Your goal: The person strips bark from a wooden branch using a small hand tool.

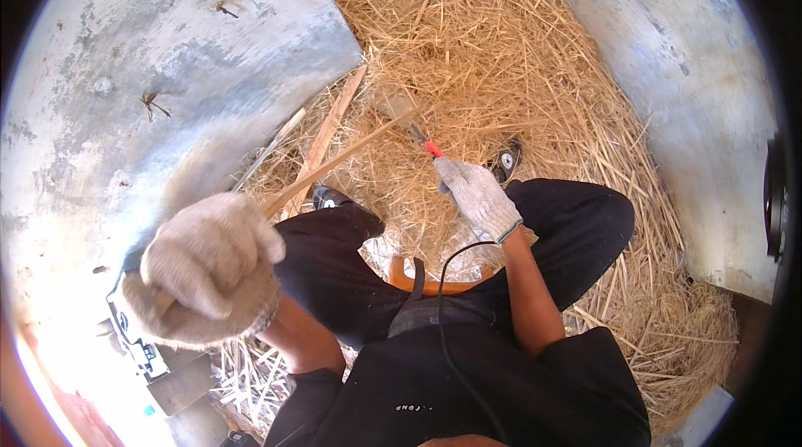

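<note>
My left hand (209,271), in a pale knitted work glove, is raised at the left with its fingers curled round a long, thin wooden strip (338,159), possibly bamboo. The strip slants up and away to the right, over the shavings. My right hand (478,196), gloved too, is closed around a red-handled knife (432,149) in front of my knees. Its dark metal part reaches toward the far end of the strip. Against the straw, the blade's outline is hard to make out, and I cannot tell whether it touches the strip.
A thick bed of straw-like shavings (493,54) spreads over the floor around my feet. Another wooden strip (334,125) lies beyond the held one. Worn grey-white panels (167,63) stand at left and right. An orange stool (455,286) is beneath me; a dark cable (441,313) hangs along my body.
</note>
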Action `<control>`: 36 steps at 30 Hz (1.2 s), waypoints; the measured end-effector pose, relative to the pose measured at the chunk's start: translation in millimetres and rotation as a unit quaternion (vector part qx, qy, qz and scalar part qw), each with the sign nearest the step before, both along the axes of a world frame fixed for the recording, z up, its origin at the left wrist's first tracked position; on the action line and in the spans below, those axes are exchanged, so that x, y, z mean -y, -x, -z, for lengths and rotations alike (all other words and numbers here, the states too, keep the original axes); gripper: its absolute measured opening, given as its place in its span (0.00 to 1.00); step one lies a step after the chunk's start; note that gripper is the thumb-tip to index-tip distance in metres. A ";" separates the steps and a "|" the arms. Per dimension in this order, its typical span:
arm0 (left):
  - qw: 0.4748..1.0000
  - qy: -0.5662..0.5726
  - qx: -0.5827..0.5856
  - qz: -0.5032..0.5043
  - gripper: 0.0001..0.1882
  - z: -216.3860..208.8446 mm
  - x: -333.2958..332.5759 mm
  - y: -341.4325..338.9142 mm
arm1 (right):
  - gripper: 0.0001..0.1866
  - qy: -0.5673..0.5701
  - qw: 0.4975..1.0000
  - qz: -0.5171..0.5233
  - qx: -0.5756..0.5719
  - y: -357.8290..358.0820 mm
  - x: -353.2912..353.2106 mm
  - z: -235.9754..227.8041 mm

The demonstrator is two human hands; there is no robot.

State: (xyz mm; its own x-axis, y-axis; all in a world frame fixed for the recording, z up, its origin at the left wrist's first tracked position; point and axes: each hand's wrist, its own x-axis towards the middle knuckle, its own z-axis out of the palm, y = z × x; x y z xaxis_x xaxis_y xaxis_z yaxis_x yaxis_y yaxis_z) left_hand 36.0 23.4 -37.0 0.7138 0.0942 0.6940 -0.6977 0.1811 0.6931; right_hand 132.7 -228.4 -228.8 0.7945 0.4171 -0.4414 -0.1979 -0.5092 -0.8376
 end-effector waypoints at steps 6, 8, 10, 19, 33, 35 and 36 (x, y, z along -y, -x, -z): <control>0.998 -0.028 0.024 -0.041 0.26 -17.6 7.5 23.7 | 0.37 -0.017 0.999 0.015 -0.025 3.0 -7.3 -13.7; 1.000 -0.011 -0.010 -0.021 0.29 -5.6 15.7 5.4 | 0.38 -0.024 0.999 0.015 -0.030 3.3 -7.0 -9.9; 0.999 -0.015 -0.052 -0.003 0.33 -0.1 10.0 8.5 | 0.39 -0.053 0.998 0.025 -0.015 6.6 -9.2 5.4; 1.000 0.020 -0.013 0.019 0.33 13.0 10.3 7.7 | 0.28 -0.170 0.972 -0.085 0.141 58.3 -45.2 -63.3; 1.000 -0.003 0.016 0.012 0.36 21.2 4.9 16.7 | 0.20 -0.096 0.956 -0.114 0.252 73.4 -65.1 -47.9; 0.999 -0.021 0.015 0.029 0.36 18.6 1.7 16.1 | 0.23 -0.042 0.926 -0.124 0.355 60.2 -72.1 -10.5; 0.999 -0.029 0.017 0.042 0.36 17.1 0.2 15.4 | 0.28 -0.015 0.949 -0.075 0.306 47.6 -67.9 24.6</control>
